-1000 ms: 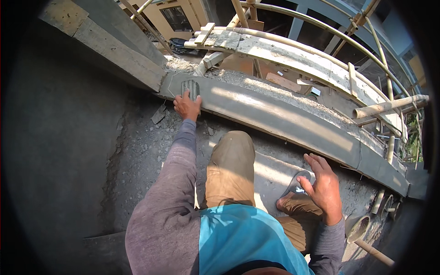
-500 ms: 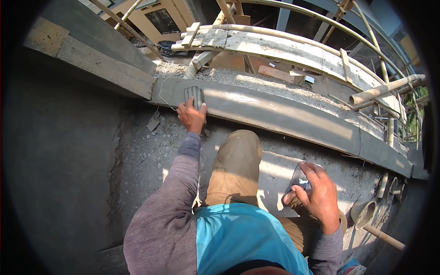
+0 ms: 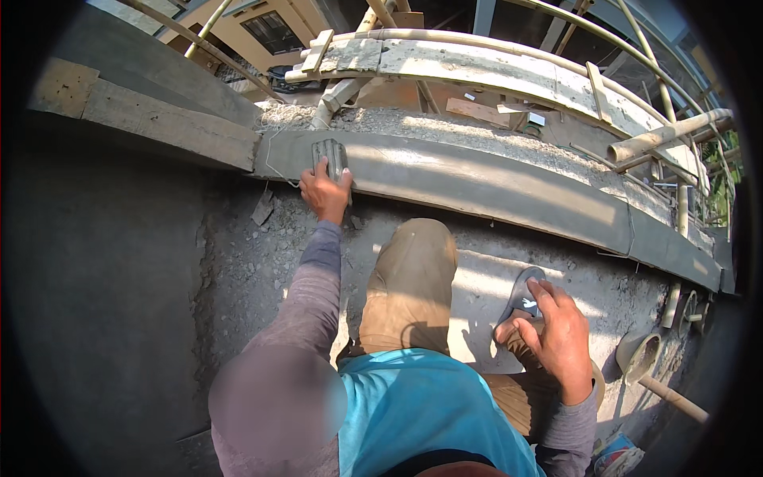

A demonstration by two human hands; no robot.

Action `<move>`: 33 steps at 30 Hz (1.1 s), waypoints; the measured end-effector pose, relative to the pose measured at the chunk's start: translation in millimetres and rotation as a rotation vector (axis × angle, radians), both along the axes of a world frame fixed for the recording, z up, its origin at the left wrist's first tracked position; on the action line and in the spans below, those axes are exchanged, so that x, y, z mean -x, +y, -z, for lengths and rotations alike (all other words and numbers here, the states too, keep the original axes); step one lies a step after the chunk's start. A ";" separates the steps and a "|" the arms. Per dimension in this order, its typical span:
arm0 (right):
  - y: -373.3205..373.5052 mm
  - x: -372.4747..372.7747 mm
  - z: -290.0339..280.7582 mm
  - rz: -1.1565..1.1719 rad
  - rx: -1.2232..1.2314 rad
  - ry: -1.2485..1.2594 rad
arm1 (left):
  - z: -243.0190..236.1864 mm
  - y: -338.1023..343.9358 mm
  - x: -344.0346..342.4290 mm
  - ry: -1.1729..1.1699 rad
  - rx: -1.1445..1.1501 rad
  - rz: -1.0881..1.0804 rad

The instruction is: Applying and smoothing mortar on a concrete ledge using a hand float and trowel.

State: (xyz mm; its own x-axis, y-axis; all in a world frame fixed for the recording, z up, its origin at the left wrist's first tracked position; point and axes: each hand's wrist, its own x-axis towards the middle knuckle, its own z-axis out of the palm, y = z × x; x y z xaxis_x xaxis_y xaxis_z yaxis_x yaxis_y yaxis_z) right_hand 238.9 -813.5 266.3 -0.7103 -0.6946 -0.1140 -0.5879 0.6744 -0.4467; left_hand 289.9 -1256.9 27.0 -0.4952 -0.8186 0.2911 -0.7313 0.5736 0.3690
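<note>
My left hand [image 3: 324, 195] is closed over a short grey ridged float [image 3: 329, 156]. The float lies against the smooth grey face of a long cement ledge [image 3: 485, 181], close to the ledge's left corner; its underside is hidden. My right hand [image 3: 561, 338] hangs over my bent right leg, its fingers curved and apart with nothing between them. Partly behind that hand is a dark slipper [image 3: 524, 294] on my foot.
Rubble [image 3: 250, 246] lies below the ledge on the left, beside a grey wall [image 3: 103, 278]. A bucket-like container [image 3: 638, 356] and a pole [image 3: 674, 399] are at the right. Beyond the ledge stand bamboo scaffolding poles [image 3: 668, 133] and a plank walkway [image 3: 477, 73].
The view has shifted slightly. My left hand and the float keep nearly the same place on the ledge. My right hand has drawn slightly back, uncovering more of the slipper.
</note>
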 end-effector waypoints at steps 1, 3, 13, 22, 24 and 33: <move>0.0 0.9 2.4 -0.010 -0.014 -0.001 | 0.5 -8.3 17.5 -0.002 -0.003 -0.041; -3.9 2.8 3.4 -0.023 -0.027 0.003 | -7.4 -0.3 45.5 -0.006 -0.075 -0.034; -2.4 15.3 2.4 -0.058 -0.032 -0.011 | -19.7 202.2 46.0 -0.064 -0.240 0.653; -31.5 23.9 -15.0 -0.153 0.024 0.039 | 0.4 72.0 88.7 0.049 -0.062 0.162; -33.7 21.8 -11.5 -0.163 0.019 0.028 | 1.7 133.0 115.9 0.148 -0.038 0.398; -17.4 19.8 -18.9 -0.102 0.013 0.017 | -10.2 162.1 66.3 0.000 -0.109 0.353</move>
State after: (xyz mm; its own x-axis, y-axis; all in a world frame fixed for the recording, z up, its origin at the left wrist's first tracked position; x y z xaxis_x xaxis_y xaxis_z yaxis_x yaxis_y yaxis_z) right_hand 219.1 -830.9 285.2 -0.6377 -0.7647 -0.0930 -0.6607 0.6050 -0.4444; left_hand 223.5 -1094.8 37.2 -0.7527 -0.6235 0.2114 -0.4952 0.7478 0.4422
